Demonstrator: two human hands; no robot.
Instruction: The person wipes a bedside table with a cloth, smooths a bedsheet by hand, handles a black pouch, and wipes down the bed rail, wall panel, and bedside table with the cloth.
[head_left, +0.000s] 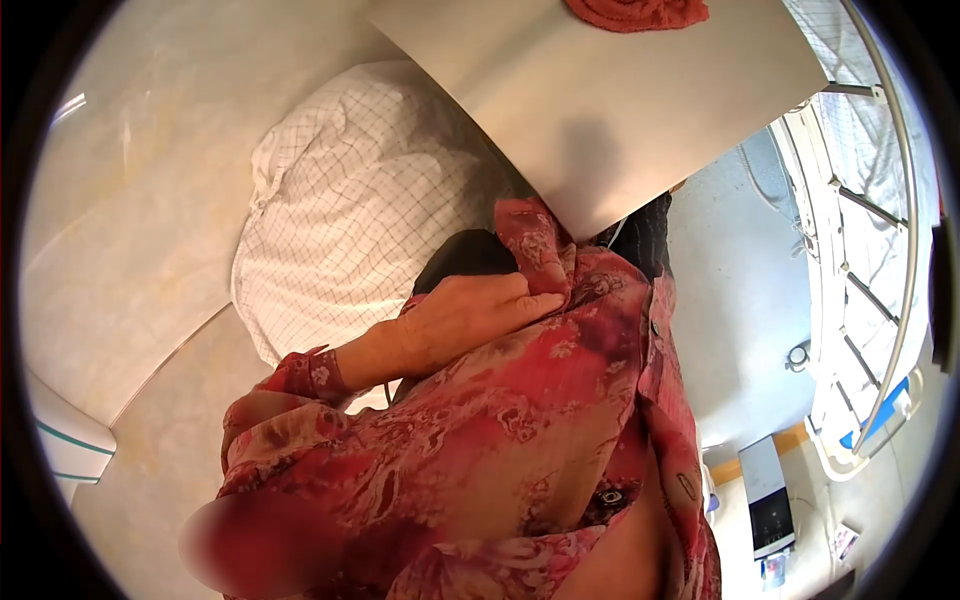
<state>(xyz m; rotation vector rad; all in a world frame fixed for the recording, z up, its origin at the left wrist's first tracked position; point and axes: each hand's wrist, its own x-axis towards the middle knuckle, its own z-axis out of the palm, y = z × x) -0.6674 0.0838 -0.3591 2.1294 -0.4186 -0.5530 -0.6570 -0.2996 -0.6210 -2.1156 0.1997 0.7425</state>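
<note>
My left hand (pixel 465 315) reaches in from the left across the front of my body, its sleeve cuff at the wrist. The fingers are curled and closed on the lower edge of a red and pink patterned shirt (pixel 520 410), which I am wearing. A fold of this shirt stands up just beyond the fingertips. The shirt front hangs open low in the view, with a button showing. Behind the hand lies a rounded black surface (pixel 465 258), partly hidden. My right hand is not visible.
A pale tabletop (pixel 640 130) juts toward me, with a red cloth (pixel 640 12) at its far edge. White checked fabric (pixel 350 190) bulges at the left. On the right runs a metal bed rail (pixel 908 220). A black and silver appliance (pixel 770 510) is at lower right.
</note>
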